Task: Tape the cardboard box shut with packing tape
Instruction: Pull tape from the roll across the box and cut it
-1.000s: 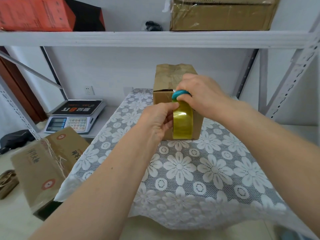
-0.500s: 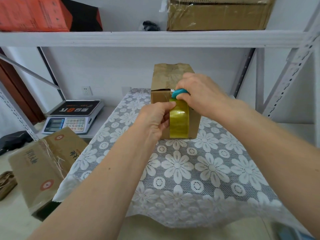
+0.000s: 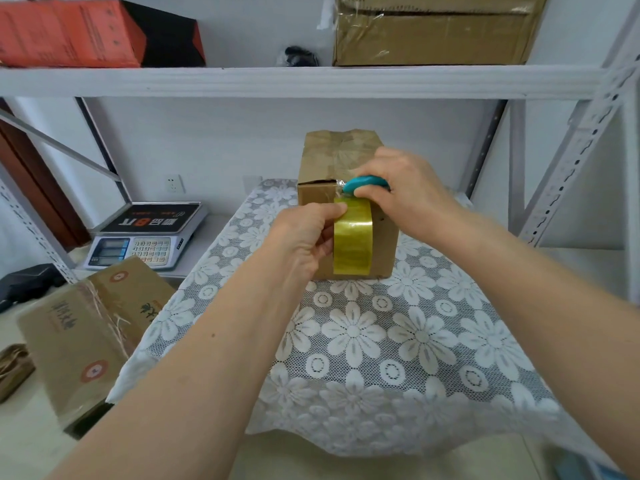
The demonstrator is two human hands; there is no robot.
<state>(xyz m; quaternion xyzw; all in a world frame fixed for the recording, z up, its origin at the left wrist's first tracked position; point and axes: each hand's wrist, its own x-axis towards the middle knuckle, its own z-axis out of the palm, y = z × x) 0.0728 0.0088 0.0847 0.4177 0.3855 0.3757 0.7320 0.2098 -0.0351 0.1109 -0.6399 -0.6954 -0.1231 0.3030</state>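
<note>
White wall [image 3: 242, 140] seen behind grey slotted metal shelving [image 3: 568, 174]. Socket [image 3: 174, 183] set low in wall. Table covered by white floral lace cloth [image 3: 381, 341]. Pale floor [image 3: 24, 445] seen at left. Dark brown door frame [image 3: 31, 188] at far left. Room evenly lit.

Lace tablecloth [image 3: 398, 341], digital scale [image 3: 145, 233], printed carton [image 3: 90, 327] on floor, orange box [image 3: 69, 32] on shelf [image 3: 242, 81]
</note>
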